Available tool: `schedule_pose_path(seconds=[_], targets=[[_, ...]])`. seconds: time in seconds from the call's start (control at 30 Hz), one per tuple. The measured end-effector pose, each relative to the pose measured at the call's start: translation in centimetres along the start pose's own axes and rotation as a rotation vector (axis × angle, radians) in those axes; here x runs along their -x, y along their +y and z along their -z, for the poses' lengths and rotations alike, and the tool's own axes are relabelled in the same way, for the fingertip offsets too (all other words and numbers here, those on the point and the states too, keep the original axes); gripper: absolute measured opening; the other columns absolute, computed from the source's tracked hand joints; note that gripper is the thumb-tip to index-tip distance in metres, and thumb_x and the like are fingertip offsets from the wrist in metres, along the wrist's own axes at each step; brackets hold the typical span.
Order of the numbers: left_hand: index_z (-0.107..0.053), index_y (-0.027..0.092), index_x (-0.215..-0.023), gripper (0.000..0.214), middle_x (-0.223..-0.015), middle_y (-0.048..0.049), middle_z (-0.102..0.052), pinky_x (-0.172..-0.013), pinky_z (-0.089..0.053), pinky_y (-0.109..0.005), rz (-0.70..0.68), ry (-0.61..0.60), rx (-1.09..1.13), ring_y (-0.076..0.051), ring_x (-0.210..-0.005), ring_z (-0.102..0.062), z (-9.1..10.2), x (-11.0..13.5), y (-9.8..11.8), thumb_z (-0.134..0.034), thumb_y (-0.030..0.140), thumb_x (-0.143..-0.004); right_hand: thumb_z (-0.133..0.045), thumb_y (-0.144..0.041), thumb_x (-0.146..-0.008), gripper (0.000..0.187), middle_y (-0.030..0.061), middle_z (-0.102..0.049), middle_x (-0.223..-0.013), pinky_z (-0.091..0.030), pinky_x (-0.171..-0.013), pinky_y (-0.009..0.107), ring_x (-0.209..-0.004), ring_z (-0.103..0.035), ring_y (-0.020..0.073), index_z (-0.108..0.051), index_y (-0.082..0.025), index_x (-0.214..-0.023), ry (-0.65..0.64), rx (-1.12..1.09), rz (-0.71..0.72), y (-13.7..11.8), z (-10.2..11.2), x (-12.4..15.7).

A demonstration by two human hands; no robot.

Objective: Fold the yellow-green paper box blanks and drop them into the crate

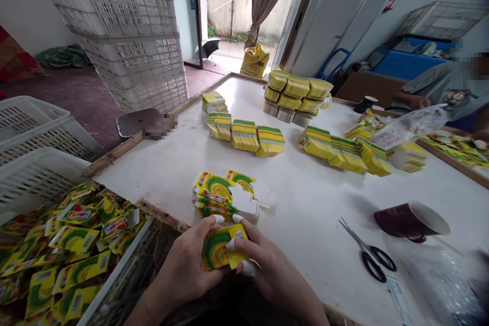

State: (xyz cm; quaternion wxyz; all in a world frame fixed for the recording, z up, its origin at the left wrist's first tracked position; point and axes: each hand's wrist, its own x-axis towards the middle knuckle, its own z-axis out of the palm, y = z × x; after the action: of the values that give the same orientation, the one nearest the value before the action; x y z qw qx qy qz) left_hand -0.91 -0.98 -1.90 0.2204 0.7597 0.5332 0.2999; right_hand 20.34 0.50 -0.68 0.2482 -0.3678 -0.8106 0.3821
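Close to the table's front edge, my left hand (190, 257) wraps round the left side of a small yellow and green printed box (214, 250). My right hand (263, 260) pinches a yellow part with a barcode at its right end, with white covers on the fingertips. Whether this part is a flap of the same box or a separate piece, I cannot tell. Just beyond my fingers lies a loose pile of flat yellow-green cartons (216, 191), their white flaps pointing right.
Banded stacks of cartons (244, 135) stand across the white table (160, 173). To the right are scissors (369, 252), a dark mug (401, 219) and clear plastic bags (439, 280). A crate (110, 280) full of filled packets stands at left. Another person (431, 86) sits at far right.
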Motion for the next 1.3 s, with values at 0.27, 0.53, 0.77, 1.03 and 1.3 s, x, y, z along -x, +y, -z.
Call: schedule_pose_path(seconds=[0.27,0.53,0.77,1.03,1.3], targets=[[-0.058,0.027,-0.12,0.063,-0.106,-0.0049,-0.073,-0.077,-0.06,-0.031,0.197,0.357,0.557,-0.023,-0.089,-0.072,-0.2,0.0,-0.2,-0.083,0.035,-0.063,-0.065,-0.022,-0.085,0.073,0.0144,-0.05,-0.143,-0.048,-0.104,0.042,-0.128,-0.054,0.0279,-0.026,-0.025,-0.147,0.308,-0.13,-0.035,0.7,-2.5,-0.9],[-0.064,0.012,-0.108,0.076,-0.121,-0.0177,-0.064,-0.082,-0.059,-0.034,0.657,0.979,1.514,-0.027,-0.109,-0.064,2.7,-1.4,-1.3,-0.052,0.078,-0.073,-0.055,-0.002,-0.079,0.048,0.016,-0.064,-0.116,-0.049,-0.097,0.05,-0.11,-0.057,0.0313,-0.052,-0.014,-0.125,0.425,0.268,-0.169,2.6,-2.2,-7.2],[-0.064,0.019,-0.109,0.041,-0.094,-0.0046,-0.068,-0.068,-0.053,-0.025,0.542,0.727,1.145,-0.017,-0.083,-0.063,0.4,0.0,-1.7,-0.069,0.048,-0.079,-0.051,0.004,-0.076,0.047,0.0145,-0.061,-0.107,-0.051,-0.09,0.048,-0.101,-0.055,0.0292,-0.056,-0.013,-0.119,0.302,0.317,-0.145,3.3,-2.2,-6.6],[-0.04,0.016,-0.138,0.106,-0.147,-0.0227,-0.041,-0.11,-0.034,-0.054,-0.124,-0.05,-0.111,-0.039,-0.138,-0.036,2.1,-7.7,-2.1,-0.087,0.053,-0.049,-0.046,0.007,-0.072,0.058,0.0116,-0.059,-0.112,-0.048,-0.093,0.049,-0.105,-0.052,0.0281,-0.051,-0.019,-0.123,0.282,0.321,-0.12,3.8,-2.1,-6.6],[-0.059,0.021,-0.104,0.06,-0.103,-0.0107,-0.066,-0.091,-0.046,-0.046,-0.162,-0.306,-0.349,-0.033,-0.1,-0.063,0.0,-11.0,-3.0,-0.087,0.028,-0.051,-0.044,0.008,-0.068,0.057,0.0143,-0.059,-0.109,-0.048,-0.091,0.05,-0.102,-0.053,0.0302,-0.051,-0.015,-0.12,0.247,0.272,-0.145,3.0,-1.4,-5.8]])
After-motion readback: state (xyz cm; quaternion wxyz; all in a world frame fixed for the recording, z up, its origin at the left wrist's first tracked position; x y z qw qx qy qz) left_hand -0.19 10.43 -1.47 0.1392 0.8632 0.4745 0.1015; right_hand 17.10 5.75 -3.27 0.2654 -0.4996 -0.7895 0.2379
